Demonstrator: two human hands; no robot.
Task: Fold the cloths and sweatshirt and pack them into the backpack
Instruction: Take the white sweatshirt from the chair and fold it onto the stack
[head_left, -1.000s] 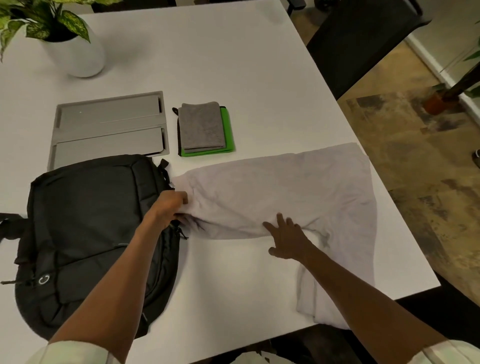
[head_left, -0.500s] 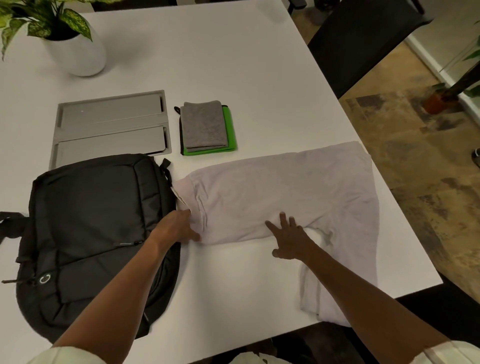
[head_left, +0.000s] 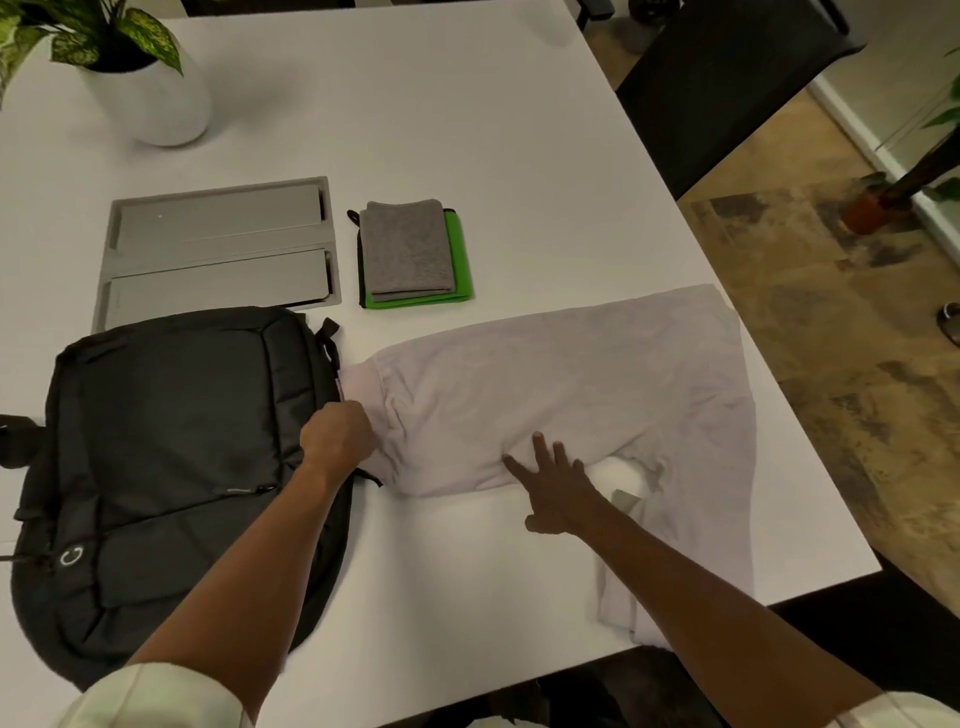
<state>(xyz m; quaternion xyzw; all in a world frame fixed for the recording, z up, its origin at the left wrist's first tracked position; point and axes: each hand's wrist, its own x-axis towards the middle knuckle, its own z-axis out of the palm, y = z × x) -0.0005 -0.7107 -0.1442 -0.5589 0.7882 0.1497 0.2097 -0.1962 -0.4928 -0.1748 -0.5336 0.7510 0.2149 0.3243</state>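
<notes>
A pale lilac sweatshirt lies partly folded across the right half of the white table, one part hanging toward the front edge. My left hand grips its left end beside the black backpack, which lies flat and closed at the left. My right hand presses flat on the sweatshirt's near fold, fingers spread. A folded grey cloth rests on a folded green cloth behind the sweatshirt.
A grey tray with two long compartments sits behind the backpack. A potted plant in a white pot stands at the far left. A dark chair is beyond the table's right edge.
My left hand carried the sweatshirt's left end toward me and down, then shifted slightly back, leaving the garment flatter. My right hand stayed pressing the near fold.
</notes>
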